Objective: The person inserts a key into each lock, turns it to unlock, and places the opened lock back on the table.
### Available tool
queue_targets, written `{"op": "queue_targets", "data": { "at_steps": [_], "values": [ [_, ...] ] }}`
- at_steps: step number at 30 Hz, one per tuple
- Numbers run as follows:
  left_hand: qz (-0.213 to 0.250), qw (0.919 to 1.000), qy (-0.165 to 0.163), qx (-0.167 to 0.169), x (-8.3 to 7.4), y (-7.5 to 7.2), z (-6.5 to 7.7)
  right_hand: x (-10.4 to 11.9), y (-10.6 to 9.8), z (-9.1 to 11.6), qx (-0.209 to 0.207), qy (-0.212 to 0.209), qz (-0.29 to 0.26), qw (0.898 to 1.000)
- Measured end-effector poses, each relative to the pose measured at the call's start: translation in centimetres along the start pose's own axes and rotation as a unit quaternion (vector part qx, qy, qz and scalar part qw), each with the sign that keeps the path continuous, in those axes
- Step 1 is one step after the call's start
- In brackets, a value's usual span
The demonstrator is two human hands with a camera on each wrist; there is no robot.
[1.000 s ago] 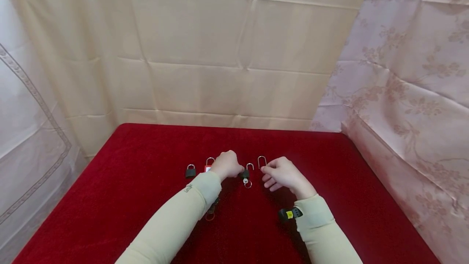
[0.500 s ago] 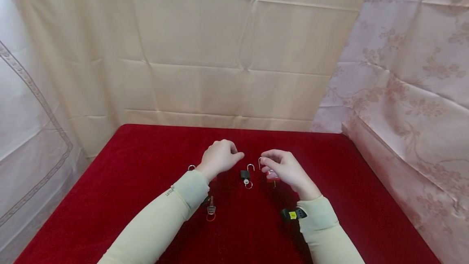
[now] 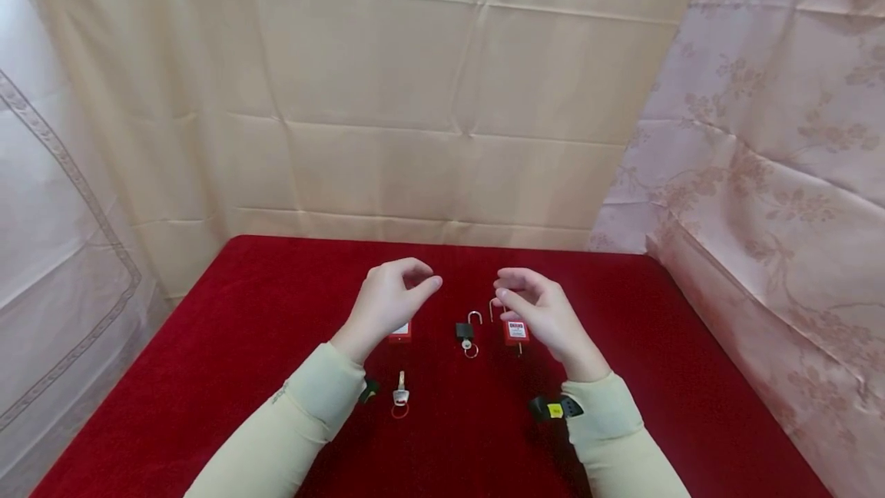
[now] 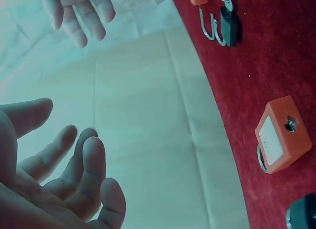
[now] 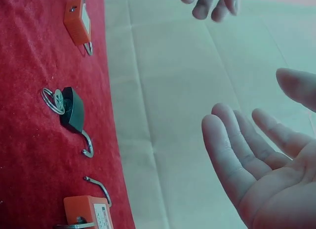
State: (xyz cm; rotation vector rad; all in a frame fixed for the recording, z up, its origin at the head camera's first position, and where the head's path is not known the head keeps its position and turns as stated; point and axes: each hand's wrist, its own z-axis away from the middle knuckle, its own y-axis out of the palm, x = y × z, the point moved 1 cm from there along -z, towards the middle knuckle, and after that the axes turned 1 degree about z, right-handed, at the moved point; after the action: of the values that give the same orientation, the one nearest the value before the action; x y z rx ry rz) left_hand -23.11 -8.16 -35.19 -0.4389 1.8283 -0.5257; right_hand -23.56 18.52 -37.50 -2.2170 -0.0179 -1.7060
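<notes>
The black padlock (image 3: 465, 330) lies on the red cloth (image 3: 456, 452), between and a little nearer the person than the two hands, its squat dark body catching a dull sheen while its thin silver shackle stands open, the hooked end free of the body. A small round-headed key (image 5: 59, 100) sits in its keyhole, threaded on a bright wire ring (image 3: 471, 350). Just to its right I can see a red padlock (image 3: 516, 331) with a white printed label, its taller shackle open too and a key (image 3: 520, 348) poking from its lower end. The left hand (image 3: 394, 294) hovers empty, thumb and loosely bent fingers well apart, partly covering a second red padlock (image 3: 399, 335) with a pale label and a round keyhole. The right hand (image 3: 535, 306) hangs empty as well, fingers spread and relaxed, in front of part of the open red padlock's shackle. Nearer the person lies a loose silver key (image 3: 401, 396) on a red ring (image 3: 399, 410); another dark padlock (image 4: 303, 214) shows only partly at the edge of the left wrist view.
</notes>
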Motion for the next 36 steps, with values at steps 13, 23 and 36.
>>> {"op": "queue_targets", "data": {
  "at_steps": [13,23,36],
  "values": [
    [0.06,0.9949,0.037,-0.072,1.2,-3.1,2.1,0.8,-0.2,0.3,-0.039,-0.022,-0.014,0.999],
    [0.057,0.9962,0.025,-0.061,2.2,-3.5,2.0,1.0,-0.3,0.3,-0.056,-0.02,-0.027,0.998],
    [0.027,0.9983,0.014,-0.049,3.2,-4.6,1.8,1.5,0.1,-0.1,-0.038,-0.003,-0.043,0.998]
  ]
}}
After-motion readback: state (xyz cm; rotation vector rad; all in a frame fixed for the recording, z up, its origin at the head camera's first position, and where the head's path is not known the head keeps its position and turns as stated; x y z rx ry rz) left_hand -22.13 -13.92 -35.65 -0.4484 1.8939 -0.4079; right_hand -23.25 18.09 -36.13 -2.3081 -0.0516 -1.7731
